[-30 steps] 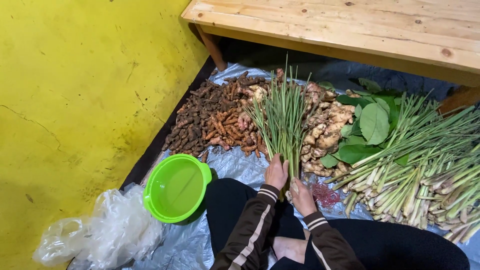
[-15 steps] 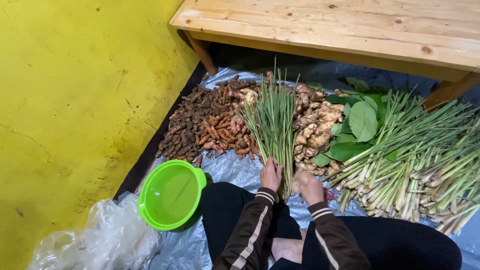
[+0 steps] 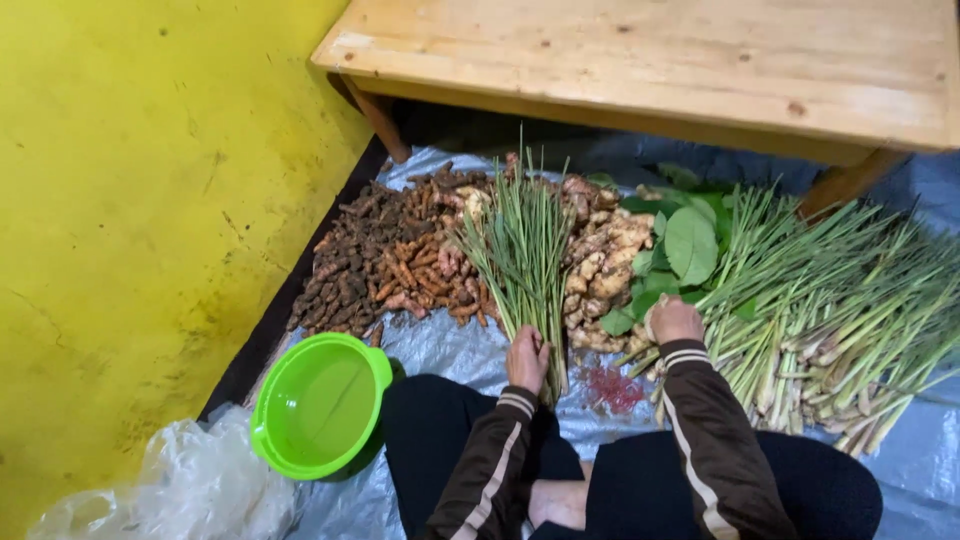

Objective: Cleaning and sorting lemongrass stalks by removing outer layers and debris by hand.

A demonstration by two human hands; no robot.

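Lemongrass bundle (image 3: pixel 520 250) stands fanned on the grey sheet (image 3: pixel 440 345), its base gripped in the closed left hand (image 3: pixel 527 358) just before the knees. Beside the left knee sits a green bowl (image 3: pixel 318 405), with a clear bag (image 3: pixel 190 490) nearer still. The right hand (image 3: pixel 676 320) is curled around stalks at the edge of the lemongrass pile (image 3: pixel 840 300). Further out lie ginger (image 3: pixel 600 260), green leaves (image 3: pixel 690 240) and brown roots (image 3: pixel 390 260). Beyond stands a wooden table (image 3: pixel 660 60).
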